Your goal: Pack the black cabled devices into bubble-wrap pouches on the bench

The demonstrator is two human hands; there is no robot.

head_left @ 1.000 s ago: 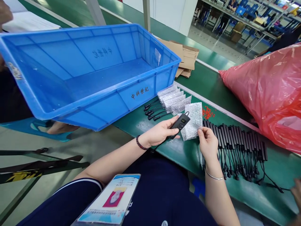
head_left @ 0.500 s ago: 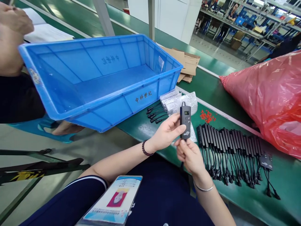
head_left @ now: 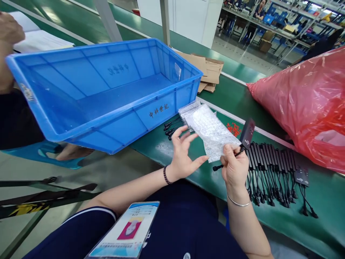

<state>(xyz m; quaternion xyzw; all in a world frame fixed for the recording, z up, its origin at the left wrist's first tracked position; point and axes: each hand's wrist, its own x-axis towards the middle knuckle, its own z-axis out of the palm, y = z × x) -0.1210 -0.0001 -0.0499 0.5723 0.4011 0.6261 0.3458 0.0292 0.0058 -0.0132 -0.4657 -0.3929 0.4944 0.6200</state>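
Note:
My right hand [head_left: 235, 166] is closed on the thin cable of a small black device [head_left: 247, 132], which sticks up to the right above the fingers; its thumb also pins the near corner of a bubble-wrap bag [head_left: 210, 131]. My left hand [head_left: 183, 154] is spread open just left of and under that bag, fingers fanned at its edge. Both hands hover over the green belt [head_left: 296, 230].
A big blue crate [head_left: 107, 90] is tilted at the left, with another person's hand [head_left: 9, 30] near its far corner. A row of black devices with cables [head_left: 275, 165] lies to the right. Bagged devices [head_left: 185, 109], small red parts [head_left: 234, 128], a red plastic sack [head_left: 302, 97] and flat cardboard [head_left: 208, 70] lie behind.
The black device passed from my left hand to my right, which now holds it by the cable off to the right. My left hand opened and a bubble-wrap bag came up between the hands.

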